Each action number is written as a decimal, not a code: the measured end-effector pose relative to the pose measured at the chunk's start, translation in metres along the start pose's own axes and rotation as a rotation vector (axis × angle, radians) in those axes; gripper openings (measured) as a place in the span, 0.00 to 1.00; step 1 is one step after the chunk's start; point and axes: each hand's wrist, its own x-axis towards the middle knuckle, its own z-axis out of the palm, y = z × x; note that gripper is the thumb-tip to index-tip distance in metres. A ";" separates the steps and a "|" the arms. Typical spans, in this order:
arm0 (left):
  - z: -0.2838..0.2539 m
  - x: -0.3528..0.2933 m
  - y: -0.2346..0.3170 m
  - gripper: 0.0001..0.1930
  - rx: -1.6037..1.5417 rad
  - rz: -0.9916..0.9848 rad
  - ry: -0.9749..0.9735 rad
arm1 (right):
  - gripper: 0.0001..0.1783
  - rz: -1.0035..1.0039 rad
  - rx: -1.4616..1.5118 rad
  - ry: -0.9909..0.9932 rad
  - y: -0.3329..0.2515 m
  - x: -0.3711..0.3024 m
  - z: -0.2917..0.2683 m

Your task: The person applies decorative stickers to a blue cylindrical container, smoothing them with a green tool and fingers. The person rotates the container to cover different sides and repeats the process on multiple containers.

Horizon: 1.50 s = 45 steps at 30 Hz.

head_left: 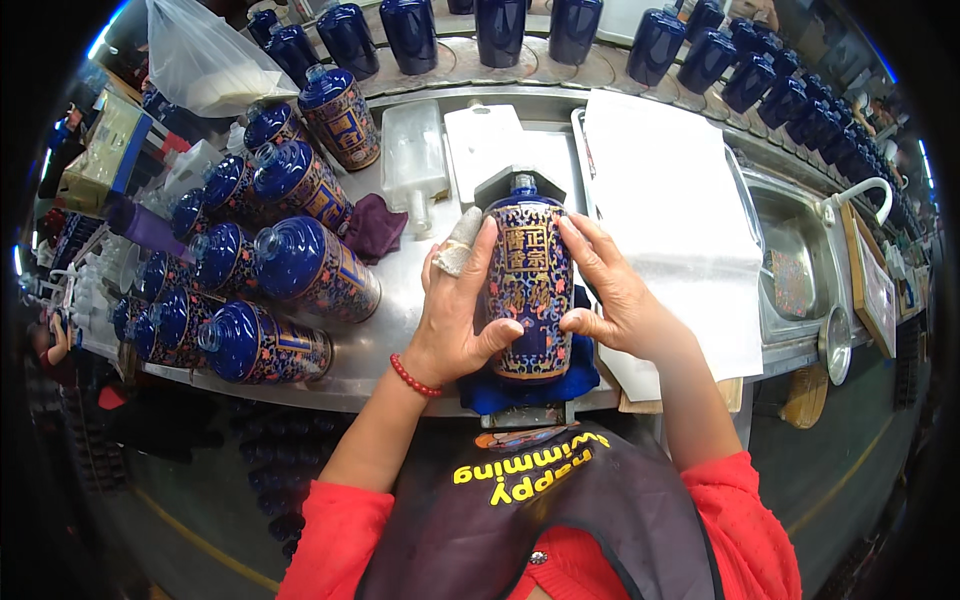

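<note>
A dark blue glass bottle (530, 310) with floral patterning and gold lettering is in front of me, its clear neck pointing away. My left hand (450, 320) presses its fingers and thumb along the bottle's left side; one finger wears a grey-white wrap (460, 243). On the opposite side, my right hand (625, 300) has its fingertips and thumb against the glass. Beneath the bottle is a dark blue cloth (583, 385) over a metal holder (520, 415), mostly hidden. A red bead bracelet (414, 378) circles my left wrist.
Several decorated blue bottles (315, 265) crowd the left, beside a purple cloth (374, 228) and a clear plastic container (413, 150). White sheets (670, 240) cover the area right of my hands, before a steel sink (800, 250). Plain blue bottles (500, 30) line a curved conveyor (470, 62) behind.
</note>
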 end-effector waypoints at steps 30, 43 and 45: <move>0.005 -0.057 0.028 0.56 0.343 0.020 0.137 | 0.58 0.044 0.020 -0.010 -0.013 -0.018 -0.001; -0.007 -0.053 0.043 0.49 0.401 0.089 0.270 | 0.53 0.093 0.009 0.005 -0.023 -0.012 -0.001; 0.001 -0.052 0.041 0.50 0.365 0.067 0.264 | 0.49 0.083 0.003 0.012 -0.024 -0.010 0.000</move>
